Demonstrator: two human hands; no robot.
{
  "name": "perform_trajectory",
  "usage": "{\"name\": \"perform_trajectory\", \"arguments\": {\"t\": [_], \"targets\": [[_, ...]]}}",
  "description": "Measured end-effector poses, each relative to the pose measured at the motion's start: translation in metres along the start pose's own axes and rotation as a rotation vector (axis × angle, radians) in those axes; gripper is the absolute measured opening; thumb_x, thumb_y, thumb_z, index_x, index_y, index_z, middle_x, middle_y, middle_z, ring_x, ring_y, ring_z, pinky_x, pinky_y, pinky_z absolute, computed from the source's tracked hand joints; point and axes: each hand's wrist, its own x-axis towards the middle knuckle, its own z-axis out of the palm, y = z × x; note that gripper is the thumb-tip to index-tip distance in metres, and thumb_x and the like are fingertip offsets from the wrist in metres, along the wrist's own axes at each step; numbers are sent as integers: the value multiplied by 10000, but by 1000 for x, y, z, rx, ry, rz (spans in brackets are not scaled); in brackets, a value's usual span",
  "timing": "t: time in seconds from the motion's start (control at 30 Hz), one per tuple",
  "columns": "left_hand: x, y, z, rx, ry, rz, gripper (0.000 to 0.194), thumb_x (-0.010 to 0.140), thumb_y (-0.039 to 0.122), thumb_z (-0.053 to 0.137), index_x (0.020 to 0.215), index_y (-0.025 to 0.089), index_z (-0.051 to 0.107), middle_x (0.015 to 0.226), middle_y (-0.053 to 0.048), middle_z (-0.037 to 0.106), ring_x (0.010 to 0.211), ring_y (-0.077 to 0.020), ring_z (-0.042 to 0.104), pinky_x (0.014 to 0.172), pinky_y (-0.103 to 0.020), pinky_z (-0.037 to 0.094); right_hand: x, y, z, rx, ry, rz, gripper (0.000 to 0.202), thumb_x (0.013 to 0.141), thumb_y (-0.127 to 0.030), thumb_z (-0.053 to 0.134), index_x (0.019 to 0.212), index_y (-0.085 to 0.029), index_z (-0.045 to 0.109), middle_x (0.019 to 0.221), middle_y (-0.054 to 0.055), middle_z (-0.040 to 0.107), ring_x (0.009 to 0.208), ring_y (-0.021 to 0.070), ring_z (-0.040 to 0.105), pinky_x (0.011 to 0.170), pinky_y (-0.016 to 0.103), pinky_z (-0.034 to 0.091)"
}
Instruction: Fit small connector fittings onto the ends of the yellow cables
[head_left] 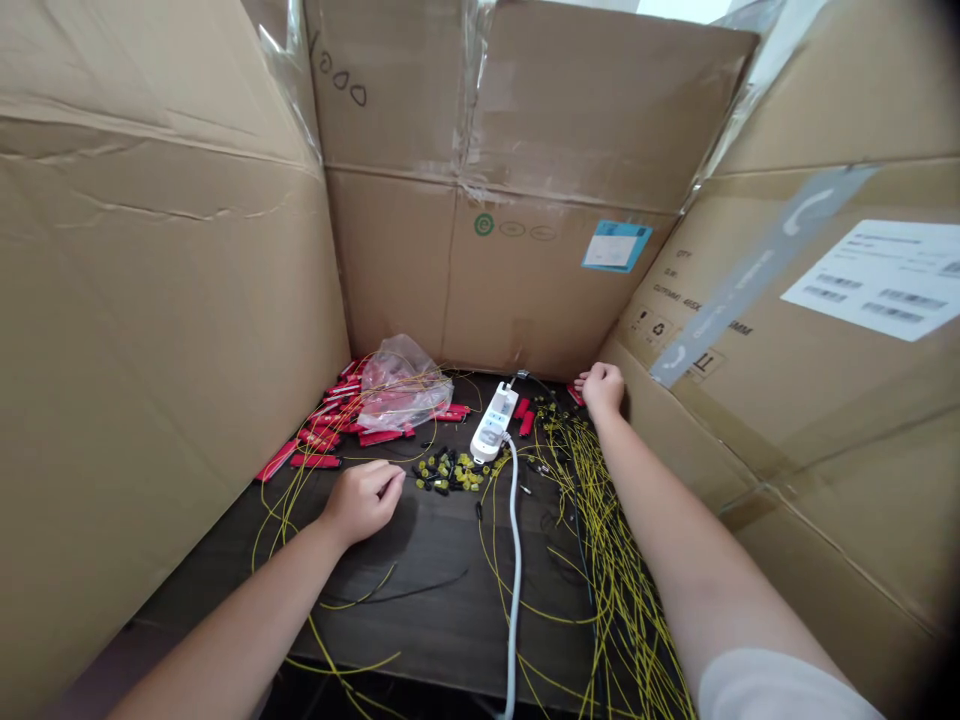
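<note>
My left hand [366, 502] rests low over the dark table, its fingers curled in a loose fist; whatever they hold, if anything, is hidden. Just to its right is a pile of small yellow and black caps [451, 471]. At the far right corner my right hand [602, 390] reaches out with bent fingers. A small red piece [575, 395] shows at its fingertips, but I cannot tell whether they grip it. Thin yellow cables [611, 540] run in a thick bundle beside and below my right forearm.
Cardboard walls [397, 260] enclose the table [442, 540] on three sides. A white power strip [495, 422] with a white cord [516, 560] lies in the middle. Red packets [316, 461] and a clear plastic bag [403, 385] sit at the back left.
</note>
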Motion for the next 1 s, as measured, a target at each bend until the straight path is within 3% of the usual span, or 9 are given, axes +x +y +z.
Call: {"name": "perform_trajectory", "arguments": {"t": [0.1,0.27,0.43,0.63,0.8,1.0], "targets": [[0,0,0,7,11,3,250,885,202,466,719,176,651,616,-27,577,571,-120,534,582,-237,408,-2,-20,-10,212,143,45,346,966,-414,95,1108,-213,339,772,11,589,576,92,625,534,195,513],[-1,0,-1,34,40,14,248,876,195,480,693,177,647,605,-21,571,569,-119,530,576,-239,394,-14,-65,-33,666,275,-17,246,960,-436,225,967,-223,349,583,-83,448,365,73,461,387,172,425],[-3,-2,-1,66,45,7,256,875,199,482,679,177,646,593,-15,566,555,-112,527,562,-235,381,-26,-110,-60,778,329,-219,240,960,-447,295,962,-218,369,590,-90,443,392,64,491,413,175,450],[-4,-4,-1,77,51,5,258,876,202,473,701,175,661,624,-26,608,573,-117,556,575,-234,398,-23,-162,-99,906,213,-236,170,967,-351,269,1011,-209,350,617,-76,485,496,100,597,548,247,524],[-3,-3,-3,81,39,-8,291,878,212,457,657,176,643,591,-23,573,548,-113,526,561,-235,383,-17,-208,-140,939,269,-280,143,969,-250,205,944,-207,340,526,-104,436,456,80,567,573,231,505],[-2,-1,-4,92,29,-14,306,873,218,454,616,179,614,556,-13,535,535,-113,498,557,-240,367,-10,-256,-187,897,343,-585,182,942,-239,240,778,-226,318,471,-99,465,454,69,549,546,192,472]]}}
